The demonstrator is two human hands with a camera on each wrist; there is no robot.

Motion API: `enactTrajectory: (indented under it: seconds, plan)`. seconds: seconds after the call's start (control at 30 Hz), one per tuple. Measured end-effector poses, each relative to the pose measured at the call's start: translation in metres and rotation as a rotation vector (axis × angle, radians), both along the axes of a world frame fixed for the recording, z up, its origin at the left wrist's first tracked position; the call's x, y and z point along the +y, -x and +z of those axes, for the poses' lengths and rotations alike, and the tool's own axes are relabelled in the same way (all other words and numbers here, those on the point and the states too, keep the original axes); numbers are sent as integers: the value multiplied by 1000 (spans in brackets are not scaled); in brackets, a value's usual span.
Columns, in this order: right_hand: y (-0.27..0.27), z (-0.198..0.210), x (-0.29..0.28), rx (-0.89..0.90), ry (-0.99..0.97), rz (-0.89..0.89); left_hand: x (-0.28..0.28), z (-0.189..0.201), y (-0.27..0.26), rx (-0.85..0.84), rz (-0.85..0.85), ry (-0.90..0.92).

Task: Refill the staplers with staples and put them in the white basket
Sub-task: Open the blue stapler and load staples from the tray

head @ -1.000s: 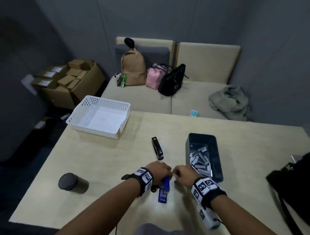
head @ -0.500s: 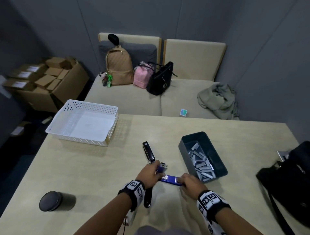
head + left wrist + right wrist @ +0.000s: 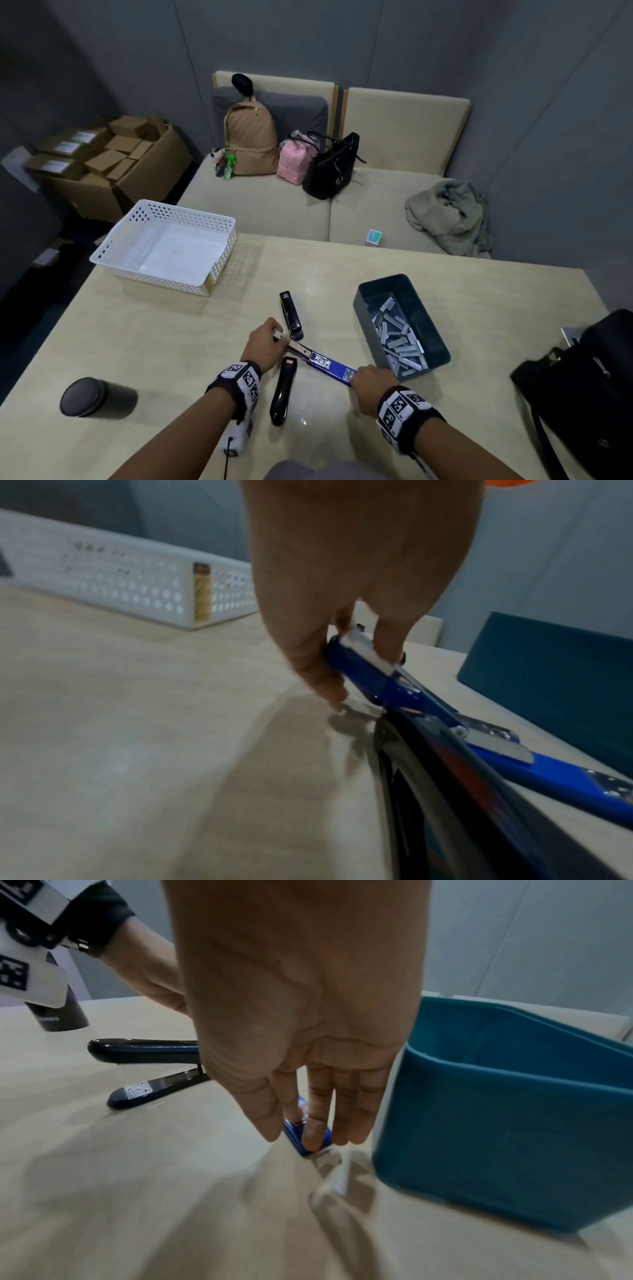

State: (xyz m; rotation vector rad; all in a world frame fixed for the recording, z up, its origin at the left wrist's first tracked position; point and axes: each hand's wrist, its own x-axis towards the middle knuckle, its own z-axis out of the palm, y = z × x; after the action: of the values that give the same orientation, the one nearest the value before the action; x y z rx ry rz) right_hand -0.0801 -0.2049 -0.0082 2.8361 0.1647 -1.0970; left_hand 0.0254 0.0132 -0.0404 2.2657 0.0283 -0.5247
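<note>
A blue stapler (image 3: 329, 365) lies unfolded flat on the table (image 3: 171, 342) between my hands. My left hand (image 3: 265, 342) pinches its metal magazine end (image 3: 363, 647) between thumb and fingers. My right hand (image 3: 373, 380) presses straight fingers (image 3: 315, 1123) down on the blue base end (image 3: 292, 1133). One black stapler (image 3: 291, 315) lies just beyond the left hand. A second black stapler (image 3: 282, 394) lies between my forearms, partly open in the right wrist view (image 3: 147, 1050). A dark teal bin (image 3: 363, 322) holds several staple strips (image 3: 399, 339). The white basket (image 3: 150, 279) stands empty at the far left.
A black lidded cup (image 3: 89, 397) stands near the table's front left. A black bag (image 3: 582, 383) sits on the right edge. Beyond the table, a sofa holds bags and a cloth. Cardboard boxes lie on the floor at the left.
A second ago both hands held the folded blue stapler close together. They have since moved apart and the stapler has swung open flat on the table.
</note>
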Motion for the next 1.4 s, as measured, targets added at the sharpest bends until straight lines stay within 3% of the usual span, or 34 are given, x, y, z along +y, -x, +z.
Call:
enactTrajectory:
  seconds: [0.2, 0.43, 0.6, 0.8, 0.97, 1.2, 1.4]
  plan:
    - [7, 3, -6, 49, -27, -118, -14, 8, -6, 60, -245, -111]
    - [-16, 12, -10, -150, -525, -402, -46, 23, -4, -22, -393, -109]
    - [-46, 26, -6, -261, -621, -382, -66, 32, -6, -68, -511, -168]
    - [-55, 32, -4, -349, -526, -334, -82, 40, -8, -140, -642, -239]
    - [-47, 33, -6, -381, -448, -142, -75, 40, -7, -153, -716, -326]
    - [-20, 55, -27, -276, -357, -38, -51, 32, -10, -195, -780, -524]
    - [22, 27, -34, -136, -163, 194, -56, 34, -5, -340, -1059, -771]
